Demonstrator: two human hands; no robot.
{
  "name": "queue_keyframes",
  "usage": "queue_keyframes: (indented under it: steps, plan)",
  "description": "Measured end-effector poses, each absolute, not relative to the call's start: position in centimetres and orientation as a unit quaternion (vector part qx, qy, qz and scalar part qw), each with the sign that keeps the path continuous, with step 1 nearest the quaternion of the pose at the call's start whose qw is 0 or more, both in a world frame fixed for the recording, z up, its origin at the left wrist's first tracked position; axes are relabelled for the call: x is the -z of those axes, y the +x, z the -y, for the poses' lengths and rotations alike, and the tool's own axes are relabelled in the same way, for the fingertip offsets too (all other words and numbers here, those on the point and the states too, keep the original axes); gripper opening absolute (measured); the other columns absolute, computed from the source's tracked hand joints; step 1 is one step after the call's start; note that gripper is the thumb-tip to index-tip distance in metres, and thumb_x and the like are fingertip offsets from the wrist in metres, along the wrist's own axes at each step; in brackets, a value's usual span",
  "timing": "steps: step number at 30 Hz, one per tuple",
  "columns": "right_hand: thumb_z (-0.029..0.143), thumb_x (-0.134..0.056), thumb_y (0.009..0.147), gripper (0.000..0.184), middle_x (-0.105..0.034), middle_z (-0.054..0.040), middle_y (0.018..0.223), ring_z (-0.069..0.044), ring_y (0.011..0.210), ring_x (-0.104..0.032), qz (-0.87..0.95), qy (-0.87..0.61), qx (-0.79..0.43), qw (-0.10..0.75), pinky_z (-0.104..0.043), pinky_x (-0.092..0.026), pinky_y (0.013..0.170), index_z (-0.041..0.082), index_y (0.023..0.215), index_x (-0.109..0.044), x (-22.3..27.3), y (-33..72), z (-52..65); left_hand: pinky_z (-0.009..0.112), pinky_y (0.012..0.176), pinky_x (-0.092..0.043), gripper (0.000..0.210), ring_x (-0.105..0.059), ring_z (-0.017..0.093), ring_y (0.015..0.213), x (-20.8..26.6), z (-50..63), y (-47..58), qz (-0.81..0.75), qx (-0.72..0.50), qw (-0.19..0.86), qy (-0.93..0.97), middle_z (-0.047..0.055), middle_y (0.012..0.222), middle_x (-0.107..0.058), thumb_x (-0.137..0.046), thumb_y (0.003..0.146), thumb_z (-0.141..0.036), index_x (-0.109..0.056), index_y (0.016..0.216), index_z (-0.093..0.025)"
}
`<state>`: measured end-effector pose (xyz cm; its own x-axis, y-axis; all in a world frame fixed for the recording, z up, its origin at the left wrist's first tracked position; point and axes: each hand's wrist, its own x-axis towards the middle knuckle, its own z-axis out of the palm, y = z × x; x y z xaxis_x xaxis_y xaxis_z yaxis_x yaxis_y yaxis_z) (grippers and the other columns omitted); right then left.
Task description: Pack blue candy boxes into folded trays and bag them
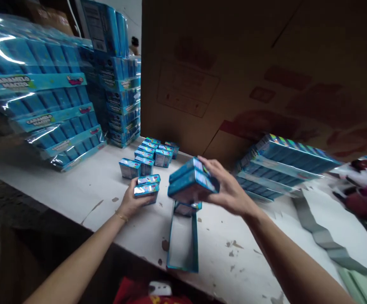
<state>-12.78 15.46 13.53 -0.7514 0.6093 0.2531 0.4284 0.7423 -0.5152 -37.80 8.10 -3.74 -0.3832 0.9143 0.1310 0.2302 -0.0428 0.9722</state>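
Observation:
My right hand [226,188] grips two small blue candy boxes [189,181] side by side, tilted, in the air above the far end of a shallow open tray [182,240]. A blue box [185,208] sits inside the tray's far end; the near part of the tray shows its bare white bottom. To the left, my left hand [134,200] is closed round another two blue boxes [147,188], low over the table. Just beyond it several more blue boxes [153,152] stand grouped on the white surface.
Stacked, plastic-wrapped trays of blue boxes [44,93] rise at the left, with a taller stack [116,84] behind. A large brown carton [234,76] closes off the back. More filled trays [275,169] and folded white card [338,228] lie at right on the worn white table [227,261].

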Motion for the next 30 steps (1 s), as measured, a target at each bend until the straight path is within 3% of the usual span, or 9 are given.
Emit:
queue_keyframes:
  steps: [4, 12, 16, 18, 20, 23, 25, 30]
  plan:
    - [0.031, -0.062, 0.066, 0.077, -0.042, -0.0053, 0.116, -0.024, 0.106, -0.042, 0.903, -0.281, -0.288, 0.153, -0.033, -0.038, 0.089, 0.026, 0.133, -0.026, -9.4, -9.8, -11.0, 0.036, 0.073, -0.05, 0.069, -0.06, 0.02, 0.082, 3.2, -4.0, -37.2, -0.631, -0.577, 0.308, 0.418, 0.004, 0.096, -0.056, -0.074, 0.052, -0.034, -0.039, 0.109, -0.018]
    - [0.018, -0.058, 0.061, 0.083, -0.037, -0.0093, 0.125, -0.026, 0.111, -0.036, 0.93, -0.324, -0.135, 0.107, -0.04, -0.033, 0.093, 0.023, 0.135, -0.021, -3.1, -9.8, -9.0, 0.038, 0.077, -0.05, 0.072, -0.059, 0.022, 0.087, 0.8, 2.5, -33.2, -0.585, -0.554, 0.33, 0.492, 0.007, 0.102, -0.055, -0.074, 0.054, -0.028, -0.034, 0.114, -0.021]
    - [0.021, -0.059, 0.062, 0.08, -0.022, -0.0095, 0.139, -0.031, 0.126, -0.016, 0.919, -0.367, -0.09, 0.111, -0.048, -0.021, 0.1, 0.022, 0.134, -0.024, -1.5, -9.6, -9.0, 0.036, 0.082, -0.048, 0.077, -0.056, 0.024, 0.096, -0.1, 3.6, -30.3, -0.543, -0.505, 0.332, 0.583, 0.009, 0.11, -0.052, -0.074, 0.053, -0.028, -0.032, 0.118, -0.021]
    - [0.029, -0.058, 0.068, 0.077, -0.012, -0.007, 0.143, -0.03, 0.129, -0.008, 0.909, -0.365, -0.144, 0.141, -0.049, -0.02, 0.1, 0.025, 0.135, -0.021, -1.5, -8.5, -9.3, 0.034, 0.083, -0.048, 0.078, -0.055, 0.023, 0.097, -0.4, 3.3, -28.9, -0.521, -0.484, 0.347, 0.611, 0.008, 0.112, -0.051, -0.074, 0.053, -0.029, -0.031, 0.118, -0.021]
    - [0.036, -0.051, 0.076, 0.069, -0.01, -0.0054, 0.144, -0.026, 0.13, -0.011, 0.878, -0.372, -0.213, 0.213, -0.046, -0.022, 0.1, 0.027, 0.136, -0.018, -2.1, -7.0, -9.1, 0.034, 0.084, -0.047, 0.078, -0.055, 0.023, 0.098, -0.5, 2.7, -27.6, -0.507, -0.467, 0.36, 0.629, 0.008, 0.112, -0.051, -0.073, 0.054, -0.031, -0.031, 0.119, -0.021]
    - [0.037, -0.04, 0.085, 0.049, -0.022, -0.0038, 0.141, -0.022, 0.127, -0.022, 0.824, -0.375, -0.292, 0.311, -0.042, -0.026, 0.1, 0.03, 0.132, -0.028, -3.1, -5.4, -7.4, 0.037, 0.087, -0.045, 0.079, -0.053, 0.024, 0.1, -0.2, 1.6, -25.9, -0.499, -0.452, 0.352, 0.649, 0.008, 0.113, -0.05, -0.073, 0.053, -0.035, -0.032, 0.118, -0.02]
    - [0.038, -0.036, 0.087, 0.043, -0.027, -0.0031, 0.139, -0.021, 0.126, -0.026, 0.815, -0.345, -0.332, 0.326, -0.041, -0.027, 0.101, 0.03, 0.129, -0.035, -2.9, -5.4, -5.4, 0.038, 0.088, -0.043, 0.079, -0.052, 0.024, 0.101, 0.4, 1.0, -25.1, -0.511, -0.448, 0.327, 0.657, 0.009, 0.113, -0.049, -0.073, 0.053, -0.039, -0.032, 0.118, -0.02]
    - [0.04, -0.045, 0.082, 0.057, -0.022, -0.0056, 0.139, -0.024, 0.126, -0.023, 0.824, -0.333, -0.301, 0.346, -0.044, -0.025, 0.102, 0.027, 0.134, -0.023, 0.0, -7.3, -2.2, 0.045, 0.092, -0.036, 0.082, -0.045, 0.028, 0.106, 2.4, 0.1, -24.3, -0.538, -0.475, 0.204, 0.666, 0.012, 0.111, -0.044, -0.067, 0.052, -0.056, -0.034, 0.117, -0.017]
